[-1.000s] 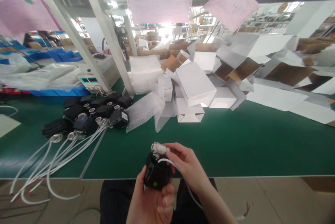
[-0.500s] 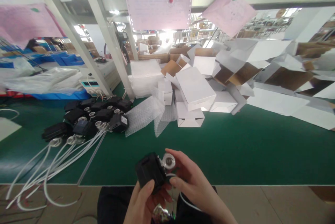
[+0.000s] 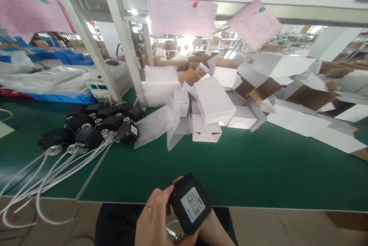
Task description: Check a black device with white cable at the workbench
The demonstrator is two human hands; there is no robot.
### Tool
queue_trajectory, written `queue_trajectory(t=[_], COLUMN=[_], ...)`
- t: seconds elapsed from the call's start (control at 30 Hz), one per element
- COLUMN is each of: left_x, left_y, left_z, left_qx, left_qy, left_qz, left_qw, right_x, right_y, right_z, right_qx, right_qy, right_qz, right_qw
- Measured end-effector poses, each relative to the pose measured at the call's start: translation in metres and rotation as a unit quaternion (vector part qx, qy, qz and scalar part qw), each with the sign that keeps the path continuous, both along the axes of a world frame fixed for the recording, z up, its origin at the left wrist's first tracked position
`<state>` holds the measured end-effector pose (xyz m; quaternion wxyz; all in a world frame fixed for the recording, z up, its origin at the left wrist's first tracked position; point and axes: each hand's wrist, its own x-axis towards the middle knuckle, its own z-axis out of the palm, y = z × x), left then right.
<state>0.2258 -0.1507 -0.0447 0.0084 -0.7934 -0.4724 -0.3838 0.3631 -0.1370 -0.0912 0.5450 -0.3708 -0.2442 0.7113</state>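
Observation:
A black boxy device (image 3: 191,204) with a white printed label facing up is held over the near edge of the green table. My left hand (image 3: 156,213), with a ring on one finger, grips its left side. Behind and below the device, my right hand (image 3: 208,228) supports it from the right, its fingers mostly hidden. Part of a metal fitting (image 3: 172,234) and a bit of white cable show beneath, between the hands.
Several black devices (image 3: 110,123) with metal fittings and white cables (image 3: 61,173) lie at the left. Bubble wrap (image 3: 156,125) and piled white boxes (image 3: 214,100) stand at the back. A metal post (image 3: 123,35) rises behind the table (image 3: 258,177).
The black device has been turned so its labelled face shows, and it has moved right. My left hand has shifted onto its side; my right hand has gone behind it.

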Motion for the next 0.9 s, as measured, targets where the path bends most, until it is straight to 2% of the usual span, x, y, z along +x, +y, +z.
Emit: queue_trajectory(t=[0.07,0.17,0.3,0.47,0.6,0.7,0.8,0.9], left_x=[0.003,0.005,0.001,-0.005,0.000,0.002,0.002,0.003], left_y=[-0.002,-0.004,-0.004,-0.001,-0.002,-0.002,0.000,0.001], left_z=[0.000,0.000,0.002,0.008,0.010,0.008,0.007,0.005], left_qx=[-0.009,-0.030,-0.029,0.002,0.001,0.001,-0.003,-0.003], left_qy=[-0.009,-0.035,-0.035,0.002,-0.001,-0.006,-0.028,-0.040], left_qz=[0.023,0.028,0.044,0.000,0.079,0.064,0.036,0.037], left_qw=[1.000,0.999,0.998,1.000,0.997,0.998,0.999,0.999], right_x=[0.003,0.009,0.015,0.022,0.025,0.027,0.028,0.028], right_y=[-0.004,-0.008,-0.006,-0.002,0.000,0.001,0.000,-0.001], right_z=[0.004,0.018,0.036,0.044,0.054,0.057,0.051,0.046], right_qx=[0.042,0.075,0.108,0.191,0.195,0.180,0.165,0.147], right_qy=[-0.048,-0.111,-0.133,-0.177,-0.221,-0.249,-0.246,-0.226], right_qz=[-0.015,0.022,0.050,0.044,0.044,0.054,0.049,0.043], right_qw=[0.998,0.991,0.984,0.965,0.955,0.950,0.954,0.962])
